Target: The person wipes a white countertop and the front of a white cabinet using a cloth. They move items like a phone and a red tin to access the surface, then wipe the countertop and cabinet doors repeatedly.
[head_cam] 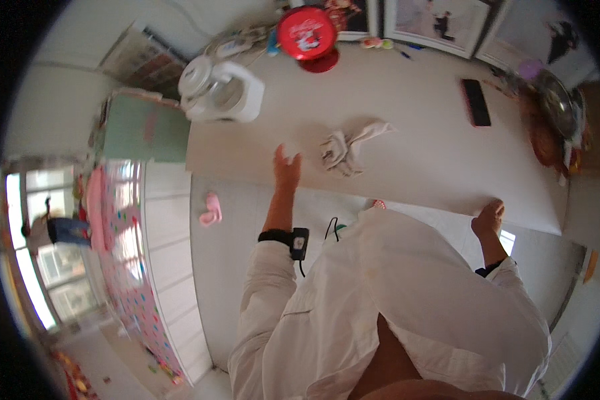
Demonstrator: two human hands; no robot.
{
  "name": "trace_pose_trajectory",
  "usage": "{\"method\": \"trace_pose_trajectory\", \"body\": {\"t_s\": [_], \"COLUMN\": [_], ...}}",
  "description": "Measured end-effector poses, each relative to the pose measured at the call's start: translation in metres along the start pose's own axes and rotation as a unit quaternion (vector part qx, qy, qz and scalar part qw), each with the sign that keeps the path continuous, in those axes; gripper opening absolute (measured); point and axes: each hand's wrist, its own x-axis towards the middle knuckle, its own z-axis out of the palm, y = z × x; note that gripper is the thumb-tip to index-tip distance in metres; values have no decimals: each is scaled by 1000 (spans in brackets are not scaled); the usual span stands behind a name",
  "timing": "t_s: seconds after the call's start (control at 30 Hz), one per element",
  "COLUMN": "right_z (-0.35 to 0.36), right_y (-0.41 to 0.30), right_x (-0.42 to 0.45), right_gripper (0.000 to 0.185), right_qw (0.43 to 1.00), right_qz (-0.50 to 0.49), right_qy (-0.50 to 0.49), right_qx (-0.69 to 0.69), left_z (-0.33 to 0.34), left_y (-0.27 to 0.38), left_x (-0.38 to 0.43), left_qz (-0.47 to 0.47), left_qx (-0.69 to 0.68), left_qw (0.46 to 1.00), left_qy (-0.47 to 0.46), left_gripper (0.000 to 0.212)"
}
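My left hand [286,167] is over the front edge of a white table [420,155], its thumb and fingers apart and nothing in it. A crumpled off-white cloth [341,152] lies on the tabletop, a short way to the right of that hand and not touching it. Farther right, at the same front edge, my right hand [489,219] has its fingers curled in, with no object visible in it. Whether it touches the edge is unclear. A dark phone [476,102] with a reddish rim lies beyond the right hand.
A white appliance with a clear jug [225,90] stands at the back left. Behind the cloth is a round red mirror or tin [307,33]. Framed pictures [437,22] line the back. A metal bowl or lid [555,102] sits at right. A pink object [211,209] lies below the left corner.
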Motion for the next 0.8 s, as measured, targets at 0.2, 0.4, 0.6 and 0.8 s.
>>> {"method": "trace_pose_trajectory", "body": {"t_s": [0.2,0.4,0.6,0.8], "right_z": [-13,-35,-39,-40], "right_y": [2,-93,-304,-420], "right_x": [-1,-27,-64,-86], "right_gripper": [84,70,76,78], "right_qw": [999,983,887,879], "right_qz": [-9,-112,-389,-443], "right_qy": [-23,112,164,160], "right_qx": [-27,98,188,77], "left_z": [-57,-67,-31,-32], "left_y": [-66,-73,-58,-45], "left_x": [67,89,93,86], "left_qz": [-52,-169,-234,-206], "left_qx": [336,364,407,412], "left_qw": [928,897,840,843], "left_qy": [156,185,271,276], "left_gripper": [76,79,86,88]}}
